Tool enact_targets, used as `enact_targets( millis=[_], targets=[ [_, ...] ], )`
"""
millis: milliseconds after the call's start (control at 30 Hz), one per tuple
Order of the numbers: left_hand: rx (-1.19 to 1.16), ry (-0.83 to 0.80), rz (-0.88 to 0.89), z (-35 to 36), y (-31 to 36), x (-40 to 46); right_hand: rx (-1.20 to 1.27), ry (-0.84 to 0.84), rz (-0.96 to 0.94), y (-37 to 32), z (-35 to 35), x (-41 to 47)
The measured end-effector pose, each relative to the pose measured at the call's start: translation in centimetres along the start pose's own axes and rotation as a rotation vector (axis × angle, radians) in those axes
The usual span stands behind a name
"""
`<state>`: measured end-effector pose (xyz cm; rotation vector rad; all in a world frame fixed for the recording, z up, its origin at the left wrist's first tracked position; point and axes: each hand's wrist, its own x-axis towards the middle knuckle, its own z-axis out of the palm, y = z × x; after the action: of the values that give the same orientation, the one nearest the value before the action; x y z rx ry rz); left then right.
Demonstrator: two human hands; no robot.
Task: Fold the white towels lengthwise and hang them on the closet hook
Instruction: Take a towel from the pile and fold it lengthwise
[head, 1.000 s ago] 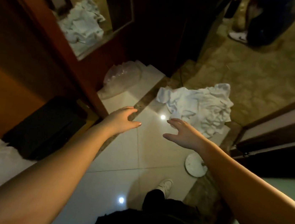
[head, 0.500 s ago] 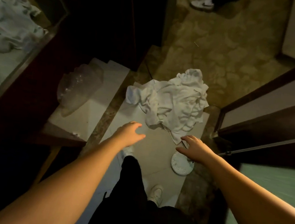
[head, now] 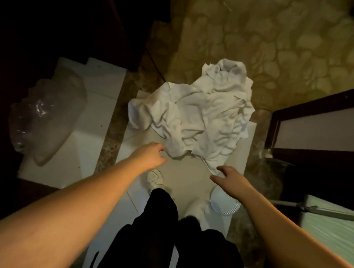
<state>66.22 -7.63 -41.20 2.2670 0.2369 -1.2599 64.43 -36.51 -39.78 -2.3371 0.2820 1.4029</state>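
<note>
A crumpled heap of white towels [head: 198, 114] lies on the pale floor tiles ahead of me. My left hand [head: 149, 157] is stretched toward the heap's near left edge, fingers relaxed, just short of the cloth. My right hand [head: 230, 178] reaches toward the near right corner of the heap, fingers spread, holding nothing. No closet hook is in view.
A clear plastic bag [head: 44, 115] lies on a white ledge at the left. A round white floor drain [head: 224, 203] sits under my right wrist. Dark wooden furniture stands at the left, a dark door frame [head: 322, 102] at the right. My legs and shoes are below.
The view has tilted down and moved closer to the towel heap. Both hands have advanced toward its near edge.
</note>
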Motion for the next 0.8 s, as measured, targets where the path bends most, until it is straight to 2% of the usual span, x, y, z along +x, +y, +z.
enact_targets(
  millis=[167, 333, 500, 667, 800],
  targets=[
    [-0.054, -0.100, -0.025, 2.2, -1.4, 9.0, 0.111, -0.082, 0.051, -0.1, 2.7, 9.1],
    [-0.104, -0.183, -0.134, 8.0, -4.3, 17.5, 0.114, -0.183, 0.115, 1.6, 6.4, 19.5],
    [-0.206, -0.241, -0.233, 13.7, -7.0, 24.5, 0.122, -0.198, 0.077, 3.2, 9.7, 28.5],
    [-0.449, -0.134, -0.342, 17.6, -9.4, 31.0, 0.234, -0.218, 0.056, 3.0, 13.1, 35.7],
    [-0.703, 0.026, -0.328, 18.5, -10.3, 34.6, 0.356, -0.159, 0.047, 1.2, 15.2, 39.2]
  ],
)
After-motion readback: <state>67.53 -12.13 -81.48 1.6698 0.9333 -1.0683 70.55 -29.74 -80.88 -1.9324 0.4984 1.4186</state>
